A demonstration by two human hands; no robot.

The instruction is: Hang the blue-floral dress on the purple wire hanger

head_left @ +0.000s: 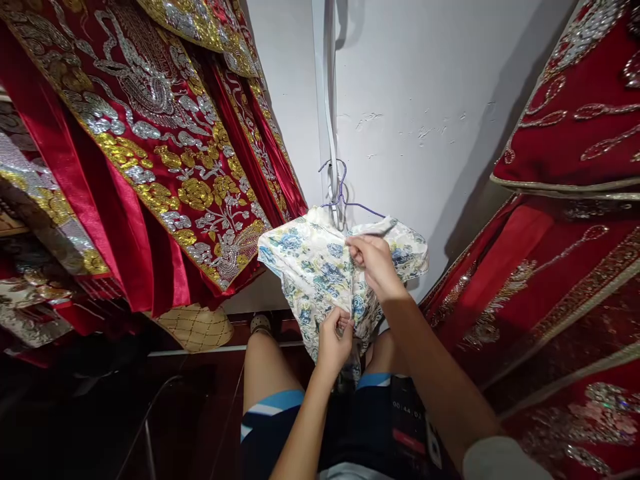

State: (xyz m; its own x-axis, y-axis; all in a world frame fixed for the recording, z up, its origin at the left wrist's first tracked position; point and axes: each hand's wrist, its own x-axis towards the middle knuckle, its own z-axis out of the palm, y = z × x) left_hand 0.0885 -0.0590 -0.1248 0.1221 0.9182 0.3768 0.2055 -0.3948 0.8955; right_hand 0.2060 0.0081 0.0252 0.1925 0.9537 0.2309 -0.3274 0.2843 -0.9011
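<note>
Shirt [313,273] with blue flowers, dead centre of the frame, hanging on a purple hanger [367,209] in front of a pale wall [415,73]. Hanger looks hooked on the white bar [324,87] running up to the top edge, though I can't make out exactly how it's caught.

Person's got both hands on it, well apart from each other. Right hand [374,260] is up near the collar, thumb and fingers pinched tight on the front edge. Left hand [335,337] is lower down, fingers curled in and clamped on that same edge, so the strip of cloth between them runs pretty much straight up and down.

Loads of bling around too: red drapes [190,160] with gold and silver sequins fill the upper left, and beaded red gowns [575,153] take up the right side. Bottom of the frame is dark shorts [273,423] with blue-and-white trim, plus a phone [410,417] with lit digits by the right forearm.
</note>
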